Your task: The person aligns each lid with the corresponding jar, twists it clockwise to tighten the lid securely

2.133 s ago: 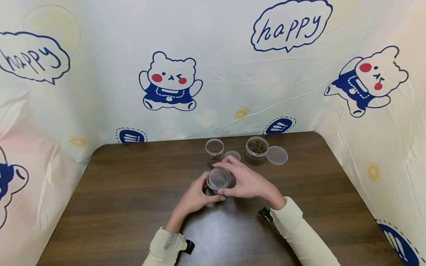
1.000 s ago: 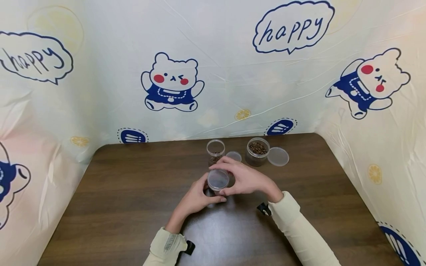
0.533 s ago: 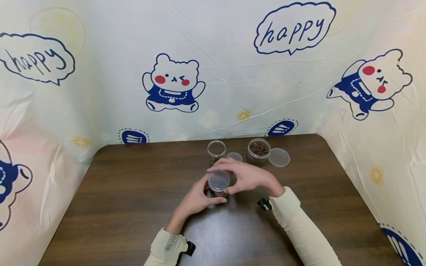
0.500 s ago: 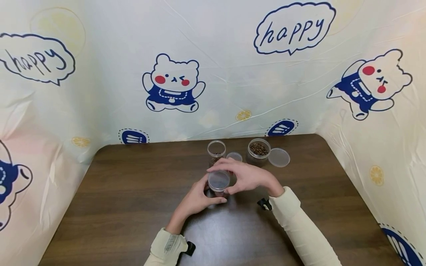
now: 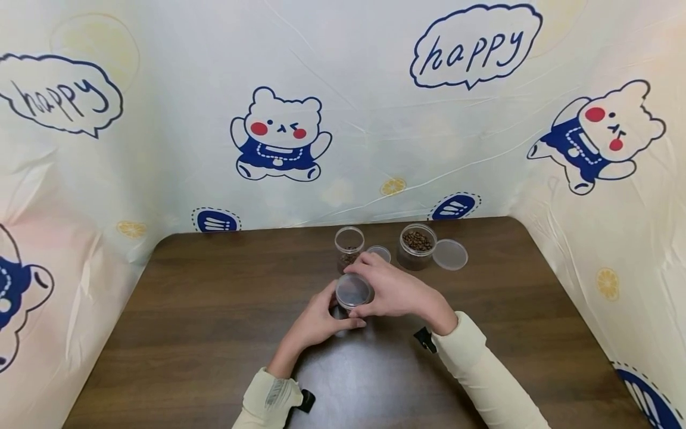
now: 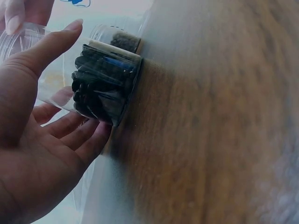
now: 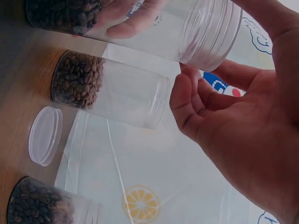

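Observation:
A clear jar (image 6: 105,81) of dark coffee beans stands upright on the table, with a translucent screw lid (image 5: 354,290) on its mouth. My left hand (image 5: 313,319) holds the jar's body, the thumb on the near side and the fingers round the far side. At the top, my right hand (image 5: 396,289) grips the lid's rim between thumb and fingers. Just behind is an uncovered clear jar (image 7: 112,88), partly filled with brown coffee beans. A small lid (image 7: 45,136) lies beside it, partly hidden by my right hand in the head view.
A wider uncovered jar (image 5: 415,253) of coffee beans stands at the back right. Its large flat lid (image 5: 450,255) lies to its right. The brown wooden table (image 5: 214,298) ends at a printed curtain (image 5: 354,119) at the back and sides.
The lid, slightly raised on the jar two seconds ago, now sits lower. My right hand turned with its thumb loosening from the rim, then came back round it. My left hand kept its hold.

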### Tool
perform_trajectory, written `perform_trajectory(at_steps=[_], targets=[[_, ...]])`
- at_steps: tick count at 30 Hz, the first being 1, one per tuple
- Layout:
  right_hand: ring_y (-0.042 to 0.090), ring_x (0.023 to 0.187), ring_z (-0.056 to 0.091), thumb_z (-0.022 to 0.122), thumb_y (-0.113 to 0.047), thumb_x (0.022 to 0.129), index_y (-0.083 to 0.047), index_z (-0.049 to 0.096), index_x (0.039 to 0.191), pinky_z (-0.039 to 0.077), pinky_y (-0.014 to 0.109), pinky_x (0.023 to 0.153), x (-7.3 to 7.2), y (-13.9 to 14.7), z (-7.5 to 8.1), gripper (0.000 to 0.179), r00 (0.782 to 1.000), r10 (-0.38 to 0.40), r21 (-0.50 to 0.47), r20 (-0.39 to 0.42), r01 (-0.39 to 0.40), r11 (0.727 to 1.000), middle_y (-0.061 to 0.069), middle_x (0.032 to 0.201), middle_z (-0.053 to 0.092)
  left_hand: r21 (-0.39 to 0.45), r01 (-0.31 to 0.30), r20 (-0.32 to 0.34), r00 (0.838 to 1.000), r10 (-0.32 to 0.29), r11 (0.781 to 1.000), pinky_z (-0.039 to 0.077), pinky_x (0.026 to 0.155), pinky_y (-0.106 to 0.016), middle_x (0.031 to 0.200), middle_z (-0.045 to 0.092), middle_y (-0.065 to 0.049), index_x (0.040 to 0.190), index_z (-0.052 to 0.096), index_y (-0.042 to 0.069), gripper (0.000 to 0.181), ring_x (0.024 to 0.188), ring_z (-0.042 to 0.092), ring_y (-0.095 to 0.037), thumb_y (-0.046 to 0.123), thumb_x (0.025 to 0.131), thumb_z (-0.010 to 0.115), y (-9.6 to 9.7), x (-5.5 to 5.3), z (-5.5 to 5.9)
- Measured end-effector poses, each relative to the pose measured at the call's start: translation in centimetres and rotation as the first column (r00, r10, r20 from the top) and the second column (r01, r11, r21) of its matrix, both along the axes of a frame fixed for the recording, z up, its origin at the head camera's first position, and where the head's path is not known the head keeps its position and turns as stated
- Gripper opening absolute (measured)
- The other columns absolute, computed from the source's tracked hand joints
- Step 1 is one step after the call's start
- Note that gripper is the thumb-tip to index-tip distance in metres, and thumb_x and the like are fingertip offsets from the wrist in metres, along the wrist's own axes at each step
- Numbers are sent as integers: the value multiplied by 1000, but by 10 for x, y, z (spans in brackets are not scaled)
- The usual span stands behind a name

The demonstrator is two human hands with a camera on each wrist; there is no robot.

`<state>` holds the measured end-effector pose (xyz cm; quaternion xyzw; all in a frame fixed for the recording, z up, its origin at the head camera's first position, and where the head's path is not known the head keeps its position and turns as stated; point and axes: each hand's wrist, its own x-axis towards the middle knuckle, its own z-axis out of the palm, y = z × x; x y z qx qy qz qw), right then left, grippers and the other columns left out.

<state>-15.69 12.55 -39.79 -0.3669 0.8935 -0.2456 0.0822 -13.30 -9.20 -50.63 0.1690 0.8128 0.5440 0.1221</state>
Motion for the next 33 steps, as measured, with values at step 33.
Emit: perform_trajectory(at_steps=[33], targets=[[24, 120, 49, 91, -35, 83, -6, 53, 150, 51, 39, 101, -5, -5, 20, 82, 991, 83, 117, 102, -95, 989, 10, 134, 52, -23, 24, -22, 999, -25, 999, 52, 106, -35, 138, 67, 7, 147, 50, 32, 78, 125, 65, -12, 42, 82, 92, -1, 0, 1]])
